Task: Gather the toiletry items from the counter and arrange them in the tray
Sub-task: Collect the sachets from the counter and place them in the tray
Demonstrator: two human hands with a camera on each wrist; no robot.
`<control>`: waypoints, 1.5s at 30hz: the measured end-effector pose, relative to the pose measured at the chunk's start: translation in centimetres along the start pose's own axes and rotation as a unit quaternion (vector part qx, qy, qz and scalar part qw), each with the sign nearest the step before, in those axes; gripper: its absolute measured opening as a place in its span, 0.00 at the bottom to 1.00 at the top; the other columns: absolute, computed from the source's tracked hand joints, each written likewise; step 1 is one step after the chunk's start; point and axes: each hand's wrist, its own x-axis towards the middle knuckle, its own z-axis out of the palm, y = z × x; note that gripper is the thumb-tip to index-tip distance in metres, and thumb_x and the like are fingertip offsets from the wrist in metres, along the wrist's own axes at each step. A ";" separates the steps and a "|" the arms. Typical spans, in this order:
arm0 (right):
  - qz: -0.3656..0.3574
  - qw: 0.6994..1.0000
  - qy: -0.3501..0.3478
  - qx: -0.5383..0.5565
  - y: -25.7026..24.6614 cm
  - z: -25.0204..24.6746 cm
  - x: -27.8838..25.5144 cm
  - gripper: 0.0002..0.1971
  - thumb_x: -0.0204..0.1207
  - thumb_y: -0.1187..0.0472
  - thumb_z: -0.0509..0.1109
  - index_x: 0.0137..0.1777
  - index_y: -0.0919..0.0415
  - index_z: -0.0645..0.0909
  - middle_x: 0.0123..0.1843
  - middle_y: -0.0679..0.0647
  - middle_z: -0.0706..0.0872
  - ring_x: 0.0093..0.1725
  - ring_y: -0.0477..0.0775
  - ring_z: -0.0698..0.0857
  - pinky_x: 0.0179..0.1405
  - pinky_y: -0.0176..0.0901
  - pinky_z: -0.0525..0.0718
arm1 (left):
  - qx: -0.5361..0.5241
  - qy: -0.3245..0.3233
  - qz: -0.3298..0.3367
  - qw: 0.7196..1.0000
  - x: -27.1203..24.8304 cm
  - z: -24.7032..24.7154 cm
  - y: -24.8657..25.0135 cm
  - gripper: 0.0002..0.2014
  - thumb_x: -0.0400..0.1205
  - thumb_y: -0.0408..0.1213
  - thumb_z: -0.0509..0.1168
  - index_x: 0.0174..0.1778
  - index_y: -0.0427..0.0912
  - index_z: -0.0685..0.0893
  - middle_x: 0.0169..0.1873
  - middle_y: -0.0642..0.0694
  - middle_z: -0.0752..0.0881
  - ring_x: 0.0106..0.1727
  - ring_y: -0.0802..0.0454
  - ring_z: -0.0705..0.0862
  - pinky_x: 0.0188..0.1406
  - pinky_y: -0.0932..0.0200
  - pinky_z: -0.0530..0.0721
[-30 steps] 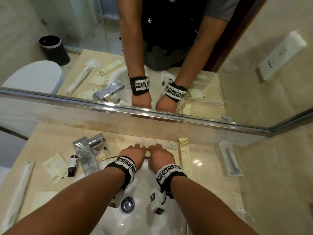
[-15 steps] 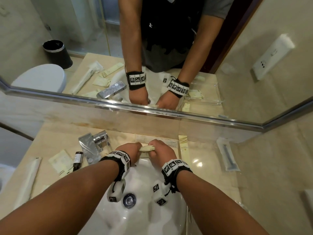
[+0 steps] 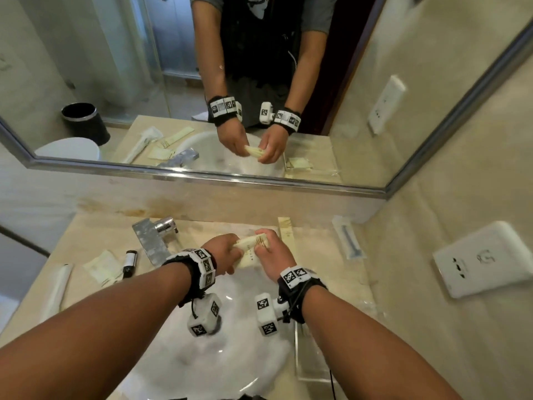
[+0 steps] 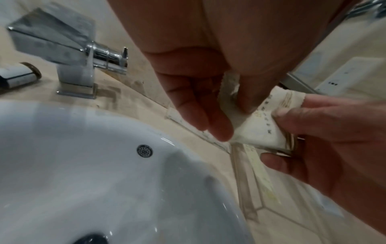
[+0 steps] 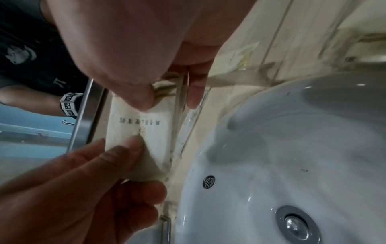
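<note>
Both hands hold one cream paper sachet (image 3: 250, 249) above the back rim of the sink. My left hand (image 3: 232, 254) pinches its left end and my right hand (image 3: 266, 249) pinches its right end. In the left wrist view the sachet (image 4: 258, 127) shows printed lettering, with thumb and fingers on either side of it. The right wrist view shows the sachet (image 5: 144, 130) from the other side. The clear tray (image 3: 297, 350) stands on the counter right of the sink, partly hidden by my right forearm.
A long cream sachet (image 3: 285, 230) and a clear-wrapped item (image 3: 347, 241) lie behind the tray. Left of the chrome faucet (image 3: 151, 241) lie a small dark bottle (image 3: 130, 262), a flat sachet (image 3: 101, 267) and a long white wrapped item (image 3: 57, 290). The white sink (image 3: 219, 356) is below my wrists.
The hands pressed down at the counter behind the sink, then rose and came toward me with the sachet now held between them.
</note>
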 end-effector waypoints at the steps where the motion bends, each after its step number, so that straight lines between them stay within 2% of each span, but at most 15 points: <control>1: 0.004 1.000 0.000 0.000 0.3 -0.6 -0.7 0.18 0.83 0.63 0.63 0.71 0.50 0.76 0.56 0.55 0.86 0.48 0.55 0.84 0.48 0.49 0.83 | 0.010 -0.006 0.005 1.000 -0.5 0.3 0.5 0.04 0.84 0.41 0.61 0.52 0.50 0.80 0.34 0.43 0.90 0.33 0.46 0.90 0.32 0.50 0.88; 5: 0.037 0.999 0.031 0.018 2.5 -2.9 -3.6 0.18 0.82 0.67 0.64 0.69 0.50 0.79 0.57 0.54 0.87 0.53 0.57 0.86 0.54 0.51 0.85 | 0.051 -0.026 0.024 0.998 -1.5 2.7 1.9 0.05 0.84 0.43 0.61 0.53 0.51 0.80 0.34 0.49 0.90 0.31 0.52 0.89 0.32 0.58 0.85; 8: 0.083 0.994 0.062 0.031 5.1 -4.6 -6.0 0.19 0.82 0.68 0.64 0.71 0.52 0.80 0.61 0.55 0.87 0.56 0.57 0.87 0.58 0.53 0.86 | 0.067 -0.048 0.036 0.996 -1.7 5.4 3.0 0.06 0.83 0.43 0.63 0.54 0.52 0.81 0.37 0.54 0.90 0.33 0.57 0.89 0.37 0.58 0.86; 10: 0.122 0.988 0.091 0.039 7.5 -5.9 -7.7 0.20 0.81 0.66 0.64 0.70 0.50 0.80 0.62 0.53 0.87 0.57 0.57 0.88 0.59 0.58 0.88 | 0.075 -0.068 0.040 0.994 -1.9 7.4 3.7 0.09 0.83 0.45 0.64 0.57 0.52 0.81 0.41 0.56 0.90 0.39 0.55 0.90 0.45 0.56 0.87; 12: 0.155 0.979 0.122 0.045 9.8 -7.2 -9.5 0.20 0.81 0.65 0.64 0.71 0.48 0.80 0.63 0.52 0.87 0.58 0.56 0.87 0.61 0.58 0.87 | 0.119 -0.081 0.055 0.988 -2.3 9.2 4.5 0.13 0.84 0.48 0.64 0.62 0.50 0.80 0.47 0.54 0.88 0.51 0.50 0.88 0.53 0.56 0.83; 15: 0.202 0.967 0.156 0.023 12.7 -9.7 -11.8 0.20 0.81 0.66 0.62 0.71 0.49 0.80 0.63 0.51 0.87 0.58 0.55 0.86 0.61 0.49 0.85 | 0.200 -0.115 0.091 0.969 -2.6 11.6 5.7 0.17 0.84 0.50 0.62 0.68 0.50 0.79 0.59 0.52 0.86 0.60 0.48 0.84 0.60 0.55 0.80; 17: 0.230 0.959 0.168 0.001 14.4 -10.9 -13.0 0.20 0.82 0.66 0.61 0.70 0.50 0.79 0.63 0.54 0.88 0.57 0.57 0.86 0.60 0.48 0.85 | 0.255 -0.150 0.121 0.948 -2.8 13.2 6.3 0.19 0.84 0.50 0.60 0.70 0.51 0.77 0.64 0.51 0.84 0.64 0.47 0.82 0.63 0.53 0.80; 21: 0.277 0.945 0.166 -0.040 17.1 -12.3 -14.9 0.21 0.83 0.66 0.59 0.73 0.50 0.76 0.62 0.56 0.88 0.57 0.61 0.86 0.58 0.46 0.83 | 0.331 -0.192 0.166 0.909 -3.4 16.4 7.9 0.19 0.84 0.51 0.60 0.71 0.53 0.76 0.67 0.48 0.79 0.67 0.45 0.79 0.65 0.48 0.79; 25: 0.315 0.932 0.162 -0.075 18.8 -12.6 -15.5 0.20 0.81 0.67 0.58 0.71 0.53 0.76 0.59 0.57 0.88 0.54 0.61 0.86 0.54 0.48 0.85 | 0.365 -0.201 0.193 0.888 -3.5 18.8 9.2 0.19 0.84 0.50 0.62 0.71 0.53 0.77 0.72 0.50 0.75 0.71 0.44 0.74 0.68 0.45 0.77; 29: 0.339 0.923 0.148 -0.102 19.9 -12.2 -15.2 0.21 0.80 0.67 0.58 0.72 0.56 0.75 0.62 0.58 0.87 0.59 0.62 0.87 0.56 0.52 0.87 | 0.422 -0.221 0.240 0.846 -2.8 20.5 9.6 0.19 0.83 0.44 0.62 0.71 0.51 0.79 0.74 0.49 0.72 0.73 0.43 0.70 0.68 0.42 0.78; 32: 0.347 0.921 0.135 -0.117 20.7 -11.7 -14.8 0.24 0.80 0.66 0.59 0.77 0.56 0.71 0.65 0.60 0.85 0.61 0.63 0.86 0.58 0.54 0.87 | 0.457 -0.222 0.269 0.818 -2.2 21.5 9.3 0.20 0.82 0.40 0.61 0.70 0.48 0.79 0.79 0.48 0.67 0.77 0.42 0.66 0.67 0.43 0.78; 37: 0.359 0.918 0.126 -0.108 21.9 -11.2 -14.3 0.27 0.82 0.65 0.58 0.82 0.53 0.66 0.65 0.59 0.86 0.62 0.62 0.86 0.60 0.53 0.86 | 0.500 -0.210 0.296 0.786 -1.6 23.1 8.7 0.21 0.79 0.34 0.65 0.68 0.51 0.81 0.80 0.45 0.64 0.76 0.38 0.66 0.58 0.42 0.82; 41: 0.362 0.916 0.134 -0.110 22.4 -10.6 -14.2 0.27 0.86 0.62 0.58 0.85 0.50 0.63 0.67 0.59 0.85 0.62 0.62 0.86 0.59 0.50 0.85 | 0.530 -0.219 0.296 0.764 -1.4 23.6 8.5 0.17 0.80 0.37 0.65 0.65 0.55 0.82 0.81 0.43 0.59 0.71 0.35 0.69 0.54 0.43 0.81; 45: 0.353 0.916 0.131 -0.140 22.4 -9.8 -13.9 0.27 0.86 0.56 0.61 0.85 0.55 0.64 0.78 0.60 0.75 0.73 0.62 0.79 0.68 0.51 0.79 | 0.547 -0.223 0.300 0.749 -1.2 23.5 8.6 0.15 0.84 0.41 0.63 0.66 0.55 0.82 0.81 0.42 0.60 0.67 0.34 0.71 0.51 0.45 0.79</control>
